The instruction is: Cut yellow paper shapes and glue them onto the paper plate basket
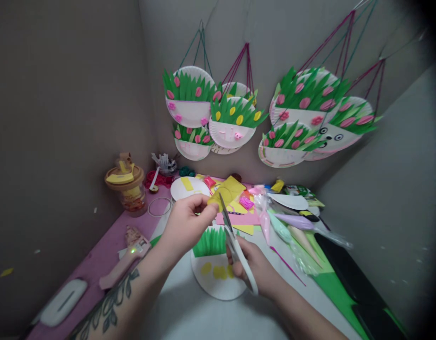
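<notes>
My left hand (pixel 189 219) pinches a small piece of yellow paper (pixel 214 200) between thumb and fingers. In my right hand (pixel 255 267) are scissors (pixel 239 250) with white handles. Their blades point up and away, beside the paper's right edge; whether they touch it I cannot tell. Below both hands lies a paper plate craft (pixel 218 288) with a green paper grass fringe (pixel 207 243). Several yellow cut-outs (pixel 220 272) rest on its white lower half, partly hidden by my right hand.
Finished plate baskets (pixel 235 127) hang on the wall by strings. On the left are a glue gun (pixel 128 262) with a lit green light, a white case (pixel 64 302) and a lidded jar (pixel 131 193). Piping bags (pixel 281 226) and a black device (pixel 348 269) lie right.
</notes>
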A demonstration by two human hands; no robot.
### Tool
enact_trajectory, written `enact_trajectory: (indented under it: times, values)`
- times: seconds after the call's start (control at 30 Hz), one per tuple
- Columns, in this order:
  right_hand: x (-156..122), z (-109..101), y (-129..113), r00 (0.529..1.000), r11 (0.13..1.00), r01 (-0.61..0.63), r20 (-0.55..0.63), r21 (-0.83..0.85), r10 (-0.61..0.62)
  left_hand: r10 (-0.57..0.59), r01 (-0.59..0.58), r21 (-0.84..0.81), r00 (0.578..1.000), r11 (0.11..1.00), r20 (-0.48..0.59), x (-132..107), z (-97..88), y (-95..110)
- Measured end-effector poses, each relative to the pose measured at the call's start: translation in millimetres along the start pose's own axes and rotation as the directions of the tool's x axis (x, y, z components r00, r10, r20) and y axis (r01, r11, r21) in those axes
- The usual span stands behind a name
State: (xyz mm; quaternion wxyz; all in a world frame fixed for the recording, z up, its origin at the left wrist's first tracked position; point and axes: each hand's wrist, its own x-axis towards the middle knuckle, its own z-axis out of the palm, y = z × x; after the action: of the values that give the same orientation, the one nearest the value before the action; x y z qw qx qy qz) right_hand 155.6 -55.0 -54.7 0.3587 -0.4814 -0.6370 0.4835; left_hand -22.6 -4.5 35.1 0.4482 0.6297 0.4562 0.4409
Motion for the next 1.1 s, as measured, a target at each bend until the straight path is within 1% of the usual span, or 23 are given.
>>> enact_trajectory:
  times: [0.17, 0.37, 0.63, 0.87, 1.1]
  values:
    - [0.3, -0.2, 5.8, 1.0, 1.0, -0.016, -0.004, 0.018, 0.016, 0.004, -0.004, -0.001, 1.0, 1.0, -0.015, 0.9, -0.1, -0.7]
    - [0.6, 0.0, 2.2, 1.0, 1.0, -0.005, -0.013, -0.011, 0.005, 0.021, -0.021, 0.031, 1.0, 0.999, 0.01, 1.4, -1.4, -0.3]
    - [-0.4, -1.8, 6.0, 1.0, 1.0, -0.013, 0.004, 0.027, 0.013, 0.016, -0.017, 0.043, 1.0, 0.999, 0.019, 2.2, -3.0, 0.4]
    - [0.7, -2.8, 5.3, 1.0, 0.999, 0.01, 0.004, -0.046, -0.01, 0.038, -0.043, 0.084, 0.998, 0.996, 0.057, 1.0, -7.9, 1.8]
    - [1.1, -4.0, 5.1, 1.0, 0.999, -0.007, -0.006, -0.053, 0.007, 0.043, -0.049, 0.115, 0.997, 0.992, 0.058, 2.0, -8.9, -0.1]
